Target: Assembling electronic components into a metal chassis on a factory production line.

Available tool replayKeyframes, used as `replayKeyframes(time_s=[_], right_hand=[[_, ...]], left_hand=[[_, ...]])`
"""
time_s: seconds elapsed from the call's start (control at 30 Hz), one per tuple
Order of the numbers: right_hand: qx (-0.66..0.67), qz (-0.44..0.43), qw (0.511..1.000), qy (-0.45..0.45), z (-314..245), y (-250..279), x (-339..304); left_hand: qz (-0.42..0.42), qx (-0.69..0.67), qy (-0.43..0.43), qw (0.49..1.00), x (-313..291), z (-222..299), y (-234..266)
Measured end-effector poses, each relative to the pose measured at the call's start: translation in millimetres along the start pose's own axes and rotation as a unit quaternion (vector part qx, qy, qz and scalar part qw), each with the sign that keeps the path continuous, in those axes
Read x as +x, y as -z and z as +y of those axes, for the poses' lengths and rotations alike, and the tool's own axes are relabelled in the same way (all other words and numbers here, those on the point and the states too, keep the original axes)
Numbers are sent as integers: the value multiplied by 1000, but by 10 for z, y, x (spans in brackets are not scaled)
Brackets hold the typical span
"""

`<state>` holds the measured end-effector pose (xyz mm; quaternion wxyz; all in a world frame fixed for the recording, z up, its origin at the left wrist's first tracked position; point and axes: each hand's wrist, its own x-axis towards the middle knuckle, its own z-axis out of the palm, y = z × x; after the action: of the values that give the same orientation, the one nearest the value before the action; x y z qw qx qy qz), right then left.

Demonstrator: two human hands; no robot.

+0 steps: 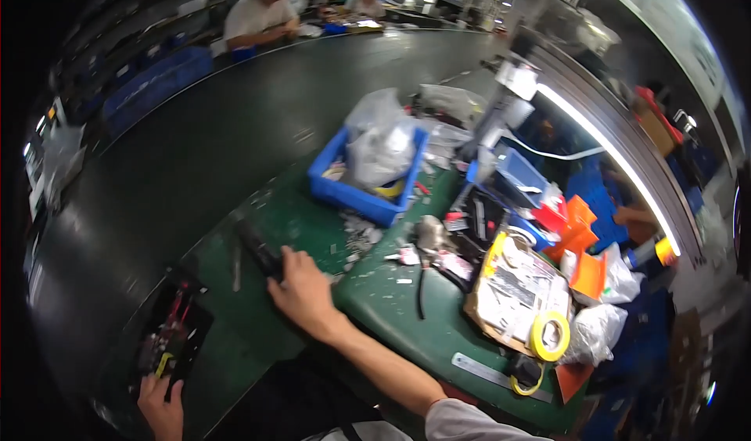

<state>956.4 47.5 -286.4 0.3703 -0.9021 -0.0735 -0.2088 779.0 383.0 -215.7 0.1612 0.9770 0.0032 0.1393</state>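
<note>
My left hand (162,410) grips the near end of an open black case (192,339) at the lower left, thumb and fingers at its edge. Inside the case show red wires (180,309) and a small yellow part (163,363); finer detail is blurred. My right hand (303,291) is closed round the near end of a long, dark, stick-shaped tool (256,247), smeared by motion, so its exact kind does not show. Just left of that tool a thin metal tool (236,267) lies on the green mat (250,327).
A blue bin (356,200) with plastic bags stands ahead, small scraps (360,236) beside it. To the right are a cardboard box (512,296), yellow tape roll (550,336), steel ruler (497,376) and lit tube lamp (618,167). Another person (262,18) sits across the dark surface.
</note>
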Motion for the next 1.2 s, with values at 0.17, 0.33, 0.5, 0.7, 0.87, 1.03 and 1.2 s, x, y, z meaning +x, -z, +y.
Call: replayKeyframes(time_s=[0.17, 0.33, 0.5, 0.7, 0.87, 1.03, 1.2], right_hand=[[275, -104, 937, -189, -284, 500, -438], [648, -278, 574, -416, -389, 770, -1340], [496, -433, 597, -459, -551, 753, -1796], [378, -486, 734, -288, -702, 623, -1734], [313, -515, 745, -286, -802, 685, -1605], [325, -503, 733, -322, -844, 668, -1488], [302, -520, 740, -301, -819, 696, -1440]], left_hand=[[43, -2, -30, 999, -50, 187, 91], [20, -24, -14, 999, 84, 185, -30], [16, -15, 26, 999, 8, 219, -72], [63, 22, -25, 997, 40, 275, -128], [69, 82, -55, 993, 252, 386, -136], [-19, 35, -59, 997, 385, 392, -321], [-41, -18, -31, 999, 402, 360, -310]])
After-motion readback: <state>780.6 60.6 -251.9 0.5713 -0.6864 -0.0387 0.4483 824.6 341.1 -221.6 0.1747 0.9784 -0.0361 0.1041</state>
